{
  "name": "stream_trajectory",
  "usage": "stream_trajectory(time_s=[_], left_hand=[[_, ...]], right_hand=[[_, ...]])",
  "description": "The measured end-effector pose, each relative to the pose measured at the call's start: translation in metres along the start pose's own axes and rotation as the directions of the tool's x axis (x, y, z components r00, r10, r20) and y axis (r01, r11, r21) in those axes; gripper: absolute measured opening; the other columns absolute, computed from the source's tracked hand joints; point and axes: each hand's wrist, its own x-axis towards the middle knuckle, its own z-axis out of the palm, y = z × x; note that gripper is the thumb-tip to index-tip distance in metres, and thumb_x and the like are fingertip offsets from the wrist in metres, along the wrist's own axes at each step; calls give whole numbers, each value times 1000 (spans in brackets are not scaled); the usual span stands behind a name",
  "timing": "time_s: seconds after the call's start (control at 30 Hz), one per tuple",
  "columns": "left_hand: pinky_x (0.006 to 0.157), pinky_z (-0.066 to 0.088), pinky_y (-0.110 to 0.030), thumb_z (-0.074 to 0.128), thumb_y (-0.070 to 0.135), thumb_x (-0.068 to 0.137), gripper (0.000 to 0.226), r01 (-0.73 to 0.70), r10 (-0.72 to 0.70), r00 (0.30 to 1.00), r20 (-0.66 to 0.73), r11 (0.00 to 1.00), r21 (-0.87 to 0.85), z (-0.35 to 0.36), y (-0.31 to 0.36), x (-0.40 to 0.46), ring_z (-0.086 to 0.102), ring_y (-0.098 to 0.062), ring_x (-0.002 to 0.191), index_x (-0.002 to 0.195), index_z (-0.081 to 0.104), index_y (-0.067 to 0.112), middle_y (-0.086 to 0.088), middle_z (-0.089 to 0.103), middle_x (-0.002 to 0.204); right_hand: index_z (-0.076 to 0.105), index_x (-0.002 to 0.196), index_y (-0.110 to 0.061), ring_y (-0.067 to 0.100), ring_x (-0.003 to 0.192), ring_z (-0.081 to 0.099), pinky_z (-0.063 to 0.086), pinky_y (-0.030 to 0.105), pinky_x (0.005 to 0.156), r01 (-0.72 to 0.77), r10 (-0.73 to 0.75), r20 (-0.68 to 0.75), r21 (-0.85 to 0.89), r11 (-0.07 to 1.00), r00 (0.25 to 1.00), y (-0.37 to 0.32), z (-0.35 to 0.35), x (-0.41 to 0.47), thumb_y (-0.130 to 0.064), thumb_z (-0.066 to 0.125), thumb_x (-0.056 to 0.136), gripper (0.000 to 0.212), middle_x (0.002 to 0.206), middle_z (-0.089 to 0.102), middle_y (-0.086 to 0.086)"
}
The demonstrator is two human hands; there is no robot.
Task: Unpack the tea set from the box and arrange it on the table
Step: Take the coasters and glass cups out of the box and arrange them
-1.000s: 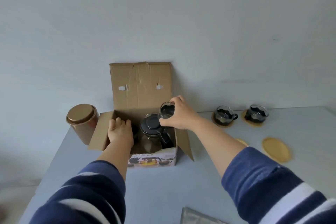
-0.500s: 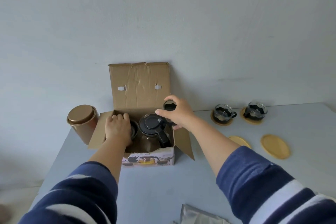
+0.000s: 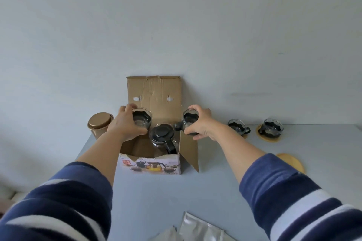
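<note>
The person's left hand (image 3: 125, 123) was curled around a small clear glass cup with a scalloped black holder (image 3: 141, 119), its fingers (image 3: 131, 107) clamped on the rim and side, and the cup was held just above the left rear corner of the open brown cardboard box (image 3: 150, 164). The right hand (image 3: 199, 122) gripped a second glass cup of the same kind (image 3: 189, 120), fingers closed on its wall, with its stubby black handle pointing left toward the box; this cup hung over the box's right edge, beside the splayed side flap. Between the two hands, lower in the box, stood the glass teapot with a glossy black lid and handle (image 3: 162, 136), upright and not yet taken out. The coming move appeared to turn on what lay to the right: on the pale grey bench (image 3: 195, 191) two round yellow saucers (image 3: 291, 162) lay bare, near the right forearm, while two more cups (image 3: 239, 127) already sat farther back by the wall, the far one clearly on a saucer. The right hand was the nearer to those bare saucers; the left would have to cross over the box. The glass looked smooth and slippery, the cardboard creased and soft. A copper-coloured round tin (image 3: 100, 126) stood left of the box, and silvery foil pouches (image 3: 197, 229) lay at the near edge.
</note>
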Motion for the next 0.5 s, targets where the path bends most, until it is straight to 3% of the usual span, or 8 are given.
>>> stream_trajectory(time_s=[0.23, 0.33, 0.5], left_hand=[[97, 42, -31, 81, 27, 68, 88, -130, 139, 990, 36, 974, -184, 33, 104, -22, 48, -21, 121, 140, 33, 15, -4, 40, 139], [99, 37, -27, 80, 26, 68, 87, -135, 157, 985, 77, 962, -239, 69, 148, -37, 46, -19, 123, 139, 32, 12, -4, 42, 137], [105, 38, -26, 82, 23, 67, 88, -105, 181, 962, 205, 937, -334, 142, 206, -66, 44, -16, 127, 140, 35, 10, -2, 42, 138]], right_hand=[[33, 136, -20, 23, 111, 47, 60, 40, 72, 25, -37, -185, -69, 997, 982, 36, -73, -31, -15, 79, 66, 84, 132, 30, -2], [34, 133, -17, 24, 103, 51, 58, 44, 79, -1, -44, -302, -148, 989, 952, 72, -107, -38, -24, 81, 64, 83, 130, 32, 0], [37, 131, -13, 26, 112, 54, 53, 45, 89, -103, 17, -424, -179, 978, 906, 152, -162, -54, -28, 83, 60, 85, 131, 34, 5]])
